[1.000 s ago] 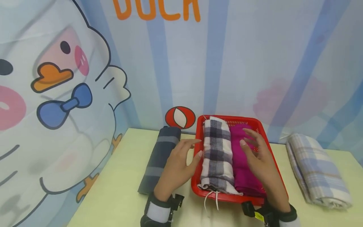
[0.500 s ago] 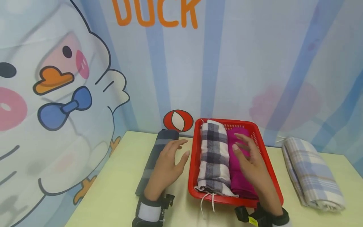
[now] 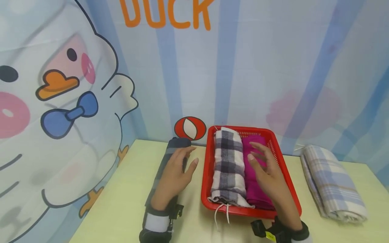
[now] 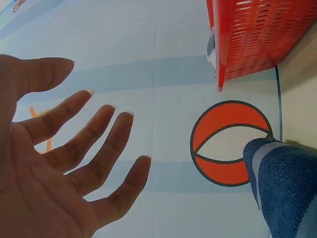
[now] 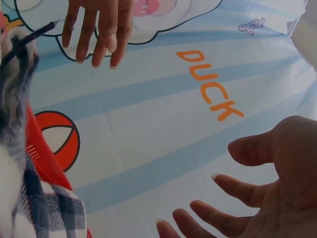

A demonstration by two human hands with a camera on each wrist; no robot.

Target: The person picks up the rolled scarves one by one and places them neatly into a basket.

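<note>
My left hand (image 3: 171,179) hovers above a rolled dark blue cloth with lighter stripes (image 3: 179,143), its fingers spread and holding nothing. The same cloth (image 4: 287,188) shows below the hand in the left wrist view. Over the right part of a red plastic basket (image 3: 206,175), my right hand (image 3: 270,175) hangs with loosely bent fingers and nothing in them. Inside the basket, a black-and-white checked cloth roll (image 3: 228,165) lies beside a magenta cloth roll (image 3: 252,185), which my right hand partly covers. Both hands look apart from the cloths.
To the right of the basket, a pale blue and white plaid cloth (image 3: 334,184) lies rolled on the light yellow table (image 3: 115,202). Two white cords (image 3: 223,212) hang over the basket's front rim. A printed duck backdrop (image 3: 194,74) stands behind the table.
My left hand has moved left, from beside the basket's edge to over the dark blue cloth. My right hand stays over the basket. The head view has shifted slightly.
</note>
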